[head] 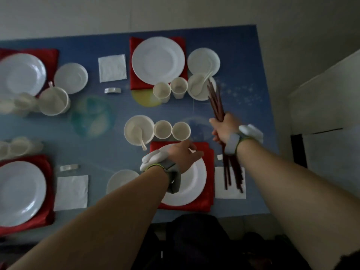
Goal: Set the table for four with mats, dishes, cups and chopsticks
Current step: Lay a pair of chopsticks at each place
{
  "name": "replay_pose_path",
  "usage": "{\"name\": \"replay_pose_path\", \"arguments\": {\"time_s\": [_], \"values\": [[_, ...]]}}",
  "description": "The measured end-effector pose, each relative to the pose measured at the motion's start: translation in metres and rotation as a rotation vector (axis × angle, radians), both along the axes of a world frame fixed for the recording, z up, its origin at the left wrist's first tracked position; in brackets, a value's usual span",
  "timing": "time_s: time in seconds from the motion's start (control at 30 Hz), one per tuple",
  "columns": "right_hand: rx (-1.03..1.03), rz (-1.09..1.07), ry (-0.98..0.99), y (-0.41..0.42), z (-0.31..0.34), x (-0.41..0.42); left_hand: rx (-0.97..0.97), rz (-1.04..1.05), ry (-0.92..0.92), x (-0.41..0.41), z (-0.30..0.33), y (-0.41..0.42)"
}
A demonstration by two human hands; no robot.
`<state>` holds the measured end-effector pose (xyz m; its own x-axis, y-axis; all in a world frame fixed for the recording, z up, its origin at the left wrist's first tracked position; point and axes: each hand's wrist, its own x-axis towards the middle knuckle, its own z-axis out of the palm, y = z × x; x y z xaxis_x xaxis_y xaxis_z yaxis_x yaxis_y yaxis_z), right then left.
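The bundle of dark red chopsticks point(216, 102) sits in the right hand point(224, 129), whose grip is curled tight around the middle of the bundle. The tips fan upward past the grip toward a bowl with a spoon point(200, 87), and the lower ends hang below the wrist over a white napkin point(229, 184). A small white chopstick rest point(220, 157) lies just beside the sticks, between the grip and that napkin.

To the left of this grip, the left hand point(185, 152) hovers over the near plate point(192, 184), its fingers loosely extended and holding nothing; whether they touch the plate I cannot tell. The plate lies on a red mat point(209, 172). Just beyond the left hand stand two paper cups point(172, 130) side by side, and beside them a bowl holding a spoon point(138, 130). A small saucer point(120, 180) sits left of the left forearm.

Farther from both hands, across the blue table point(109, 152), another setting shows a large plate on a red mat point(157, 60), two cups point(170, 90), a saucer point(203, 61), a napkin point(112, 68) and a rest point(113, 90). Two more settings at the far left are blurred. Both wrists wear bands with white devices.
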<state>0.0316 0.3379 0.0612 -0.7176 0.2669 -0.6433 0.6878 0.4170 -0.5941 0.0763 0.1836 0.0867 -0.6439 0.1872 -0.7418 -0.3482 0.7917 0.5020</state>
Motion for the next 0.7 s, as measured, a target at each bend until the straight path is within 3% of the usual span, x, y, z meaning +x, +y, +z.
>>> {"name": "replay_pose_path", "arguments": {"time_s": [0.17, 0.27, 0.37, 0.47, 0.6, 0.7], "values": [[-0.515, -0.177, 0.066, -0.08, 0.051, 0.016, 0.255, 0.169, -0.081, 0.007, 0.031, -0.041], [-0.679, -0.201, 0.098, -0.124, 0.078, 0.021, 0.536, 0.381, -0.215, 0.015, 0.054, -0.075], [-0.79, -0.268, 0.11, -0.163, 0.094, 0.03, 0.686, 0.516, -0.32, 0.026, 0.068, -0.109], [-0.792, -0.286, 0.119, -0.201, 0.106, 0.041, 0.719, 0.551, -0.315, 0.039, 0.079, -0.142], [-0.587, -0.148, 0.195, -0.235, 0.116, 0.055, 0.717, 0.502, -0.204, 0.054, 0.088, -0.18], [-0.6, -0.107, 0.18, -0.25, 0.121, 0.064, 0.784, 0.542, -0.17, 0.066, 0.09, -0.202]]}}
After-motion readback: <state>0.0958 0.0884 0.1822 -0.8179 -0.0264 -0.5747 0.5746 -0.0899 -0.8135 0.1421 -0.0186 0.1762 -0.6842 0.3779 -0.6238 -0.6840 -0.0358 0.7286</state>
